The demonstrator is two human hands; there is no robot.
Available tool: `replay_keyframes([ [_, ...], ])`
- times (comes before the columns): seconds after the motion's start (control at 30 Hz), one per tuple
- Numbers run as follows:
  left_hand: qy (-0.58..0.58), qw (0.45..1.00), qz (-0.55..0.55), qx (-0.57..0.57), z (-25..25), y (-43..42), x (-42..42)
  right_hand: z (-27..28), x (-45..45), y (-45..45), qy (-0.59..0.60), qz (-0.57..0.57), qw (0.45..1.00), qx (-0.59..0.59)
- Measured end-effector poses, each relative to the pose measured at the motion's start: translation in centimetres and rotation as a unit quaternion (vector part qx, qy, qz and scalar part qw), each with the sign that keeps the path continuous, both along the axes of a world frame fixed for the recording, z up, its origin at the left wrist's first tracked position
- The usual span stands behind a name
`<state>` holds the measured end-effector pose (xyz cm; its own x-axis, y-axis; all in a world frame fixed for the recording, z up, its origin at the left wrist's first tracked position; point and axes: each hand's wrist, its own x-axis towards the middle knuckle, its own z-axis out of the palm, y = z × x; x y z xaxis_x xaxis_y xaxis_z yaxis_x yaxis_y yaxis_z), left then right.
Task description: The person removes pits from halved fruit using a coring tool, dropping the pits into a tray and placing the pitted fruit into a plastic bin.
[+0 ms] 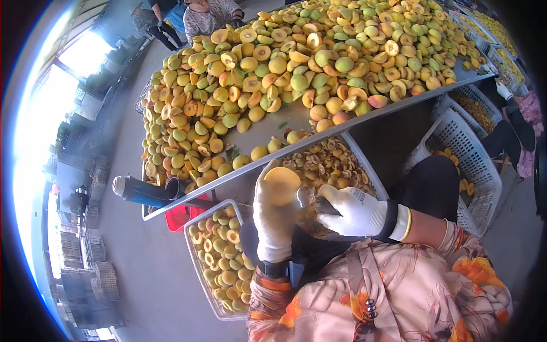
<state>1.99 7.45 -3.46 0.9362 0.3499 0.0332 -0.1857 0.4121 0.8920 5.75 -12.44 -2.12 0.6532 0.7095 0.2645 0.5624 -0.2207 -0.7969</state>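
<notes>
1. Fruit half [282, 186], yellow and rounded, sat in the middle of the scene, cradled in the worker's white-gloved left hand and just left of the tool.
2. Farthest left, a blue bottle [139, 188] lay tilted at the near left corner of the metal table [268, 126], with a red bucket [178, 219] below it.
3. On the near left, a white crate [231, 316] was filled with yellow and greenish halves.
4. Across the far side, a big pile [342, 57] of cut fruit covered most of the table; a person in a patterned top [208, 20] was beyond its far left edge.
5. The left hand [272, 214] had its fingers curved around the fruit, grasping it.
6. Beside it, the tool [305, 197] showed a shiny metal end, close to the fruit; I couldn't tell whether they touched.
7. The gloved right hand [356, 212] had its fingers clenched around the tool's dark handle, above the near side of a container of brownish pieces [330, 162].
8. Farther right, a white basket [470, 151] held a few orange pieces, and a person's pink sleeve [530, 111] showed at the edge.
</notes>
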Motion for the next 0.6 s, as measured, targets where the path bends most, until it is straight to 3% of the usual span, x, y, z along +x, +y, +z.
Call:
replay_keyframes([
  [0.1,-0.036,0.988,0.024,0.150,-1.2,-1.8,-0.8,-0.4,-1.7,-1.2,0.029,-0.046,0.999,-0.004],
  [0.2,-0.057,0.984,0.005,0.169,-1.0,-2.5,-1.4,-0.4,-2.6,-1.9,0.053,-0.068,0.996,-0.003],
  [0.4,-0.027,0.996,-0.035,0.071,0.8,-4.3,-3.0,0.5,-3.1,-2.8,-0.047,-0.078,0.994,-0.056],
  [0.53,-0.012,0.992,-0.067,0.105,1.5,-4.4,-3.5,0.5,-2.8,-2.9,-0.072,-0.083,0.989,-0.100],
  [0.6,0.014,0.997,-0.066,0.030,2.1,-4.4,-3.6,0.6,-2.9,-2.9,-0.084,-0.081,0.987,-0.112],
])
